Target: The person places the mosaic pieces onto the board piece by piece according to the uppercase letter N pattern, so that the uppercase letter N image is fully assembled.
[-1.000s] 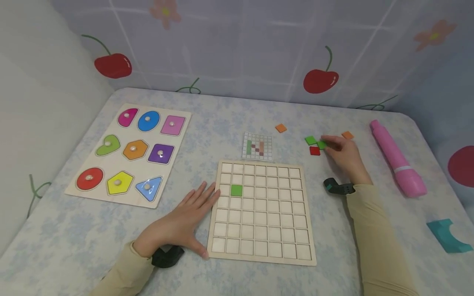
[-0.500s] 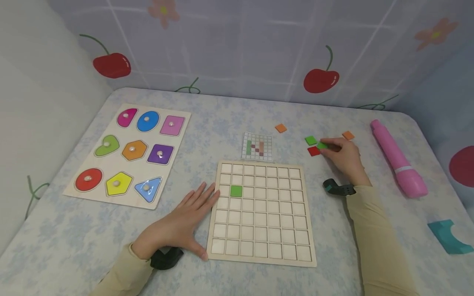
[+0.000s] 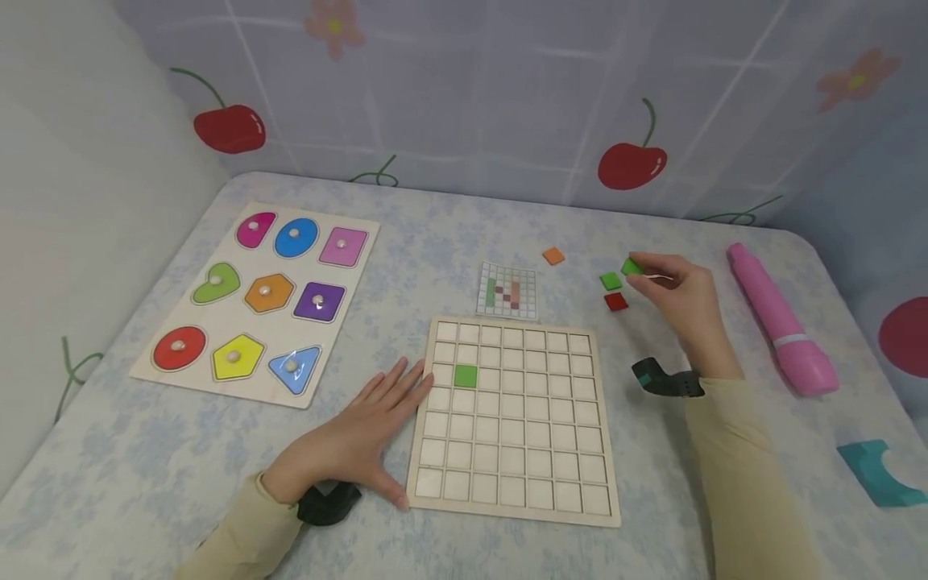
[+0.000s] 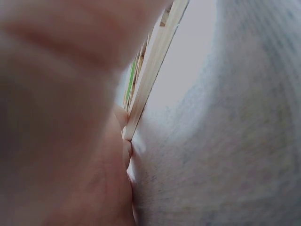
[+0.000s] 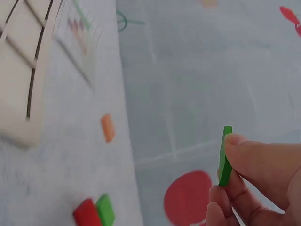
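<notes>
My right hand (image 3: 685,302) pinches a green square tile (image 5: 225,157) between thumb and fingers, lifted off the table. Below it on the table lie another green tile (image 3: 611,280) and a red tile (image 3: 616,301). My left hand (image 3: 355,443) lies with its fingers spread along the left edge of a wooden grid board (image 3: 512,419), fingertips and thumb touching the frame. One green tile (image 3: 466,376) sits in a cell in the board's second column, third row. Behind the board lies a small pattern card (image 3: 507,290) printed with green, orange and dark red squares.
A knob puzzle board (image 3: 254,314) with several coloured shapes lies at the left. One orange tile (image 3: 553,255) is behind the card's right side. At the right are a pink wand-like object (image 3: 783,322) and a teal curved piece (image 3: 880,474). A cherry-print wall (image 3: 464,97) stands behind.
My right hand has pinched the green tile and raised it off the table, away from the red one. The red tile shifted slightly. My left hand stays at the board's edge.
</notes>
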The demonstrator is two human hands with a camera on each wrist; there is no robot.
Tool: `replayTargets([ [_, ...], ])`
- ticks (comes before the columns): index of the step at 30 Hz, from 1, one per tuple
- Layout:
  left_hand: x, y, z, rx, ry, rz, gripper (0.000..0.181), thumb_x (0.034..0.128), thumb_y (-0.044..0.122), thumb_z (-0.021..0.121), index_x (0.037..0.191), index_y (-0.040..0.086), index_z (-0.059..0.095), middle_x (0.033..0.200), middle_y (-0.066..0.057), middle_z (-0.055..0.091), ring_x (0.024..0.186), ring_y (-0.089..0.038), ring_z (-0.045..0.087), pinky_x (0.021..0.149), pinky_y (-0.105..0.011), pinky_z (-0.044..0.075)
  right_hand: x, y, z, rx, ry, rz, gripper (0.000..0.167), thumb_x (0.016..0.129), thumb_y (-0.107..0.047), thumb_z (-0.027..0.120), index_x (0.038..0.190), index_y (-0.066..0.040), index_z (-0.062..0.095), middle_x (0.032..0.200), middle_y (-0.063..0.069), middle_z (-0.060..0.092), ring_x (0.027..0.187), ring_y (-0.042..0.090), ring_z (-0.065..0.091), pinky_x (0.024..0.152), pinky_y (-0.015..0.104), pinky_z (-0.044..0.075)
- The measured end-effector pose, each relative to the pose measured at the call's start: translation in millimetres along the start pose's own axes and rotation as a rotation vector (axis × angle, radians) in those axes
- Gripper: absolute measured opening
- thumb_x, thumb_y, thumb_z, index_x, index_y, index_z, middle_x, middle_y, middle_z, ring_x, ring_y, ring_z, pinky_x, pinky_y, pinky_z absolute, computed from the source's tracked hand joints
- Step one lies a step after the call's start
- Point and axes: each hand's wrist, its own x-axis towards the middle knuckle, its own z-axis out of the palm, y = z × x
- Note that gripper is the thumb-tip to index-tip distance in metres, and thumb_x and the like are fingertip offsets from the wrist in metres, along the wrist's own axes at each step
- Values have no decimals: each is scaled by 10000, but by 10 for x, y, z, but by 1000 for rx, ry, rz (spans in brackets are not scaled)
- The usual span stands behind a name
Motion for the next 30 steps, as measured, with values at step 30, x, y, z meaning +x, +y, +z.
replayTargets([
  [30,6,-20,16,26,6,5,1372,533,697,750,1501,37,38,1545,-125,-74,1383,-283,-130,1075,-516,21,-1119,-753,1317,212,-501,-159,288,808,-89,736,1093,-95,699,1046,-30,630,922,131,598,783,299,493],
])
